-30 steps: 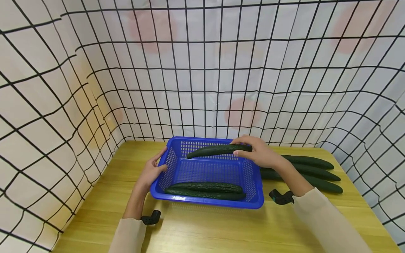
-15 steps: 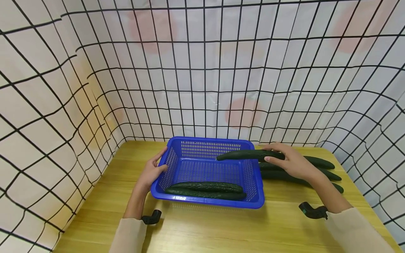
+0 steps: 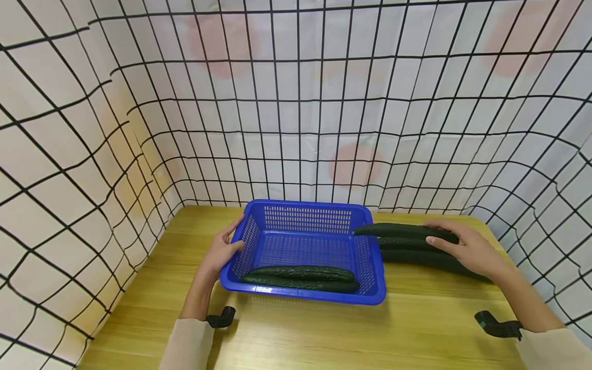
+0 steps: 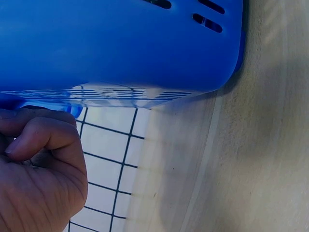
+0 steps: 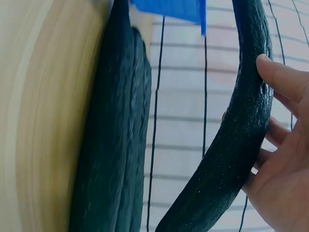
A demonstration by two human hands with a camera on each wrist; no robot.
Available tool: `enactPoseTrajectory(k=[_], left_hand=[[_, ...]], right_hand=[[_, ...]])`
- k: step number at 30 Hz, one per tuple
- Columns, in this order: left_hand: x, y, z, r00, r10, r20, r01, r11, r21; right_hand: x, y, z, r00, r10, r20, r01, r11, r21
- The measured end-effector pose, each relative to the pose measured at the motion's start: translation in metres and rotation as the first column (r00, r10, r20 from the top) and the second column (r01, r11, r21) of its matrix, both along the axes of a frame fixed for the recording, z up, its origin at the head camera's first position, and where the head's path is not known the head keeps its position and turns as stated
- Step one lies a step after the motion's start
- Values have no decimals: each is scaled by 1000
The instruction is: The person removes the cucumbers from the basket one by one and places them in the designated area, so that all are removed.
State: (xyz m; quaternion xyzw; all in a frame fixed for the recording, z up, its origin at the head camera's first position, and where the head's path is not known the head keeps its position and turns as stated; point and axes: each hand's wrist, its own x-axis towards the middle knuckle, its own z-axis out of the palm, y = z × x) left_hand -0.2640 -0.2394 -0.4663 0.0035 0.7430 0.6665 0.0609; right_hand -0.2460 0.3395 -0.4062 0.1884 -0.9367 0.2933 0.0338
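My left hand (image 3: 221, 254) grips the left rim of a blue perforated plastic basket (image 3: 302, 294), thumb at the near part of that rim. In the left wrist view its fingers (image 4: 48, 133) curl by the basket's wall (image 4: 120, 48). Two dark green cucumbers (image 3: 300, 272) lie side by side along the basket's front. My right hand (image 3: 467, 246) holds another cucumber (image 3: 398, 229) between thumb and fingers; its left tip reaches over the basket's right rim. Apart from it, as the right wrist view shows, more cucumbers (image 5: 113, 130) lie together on the table.
The wooden table (image 3: 296, 339) runs in front of the basket. White sheeting with a black wire grid (image 3: 319, 118) stands around the back and sides. A small black device (image 3: 222, 317) sits on the left wrist, another (image 3: 497, 325) on the right.
My right hand has carried the cucumber rightward from above the basket to over the cucumbers on the table. The left hand and the basket have stayed put.
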Motion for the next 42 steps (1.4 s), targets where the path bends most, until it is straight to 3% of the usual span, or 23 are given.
enactPoseTrajectory(k=[5, 12, 18, 24, 32, 42], left_hand=[[-1, -1, 0, 1000, 5, 6, -5, 1000, 0], [0, -1, 1, 1000, 11, 4, -11, 1000, -7], [0, 0, 1, 1000, 4, 8, -4, 1000, -6], [-1, 1, 0, 1000, 13, 10, -13, 1000, -9], [-1, 1, -2, 1000, 15, 10, -15, 1000, -19], [-1, 1, 0, 1000, 10, 7, -10, 1000, -9]], right_hand=[[8, 28, -5, 1000, -26, -16, 26, 1000, -2], [17, 60, -12, 995, -77, 62, 75, 997, 27], [24, 77, -30, 994, -84, 73, 79, 995, 61], [29, 77, -52, 998, -59, 8, 58, 995, 82], [28, 65, -69, 996, -58, 70, 52, 996, 77], [22, 56, -80, 998, -17, -67, 24, 994, 108]])
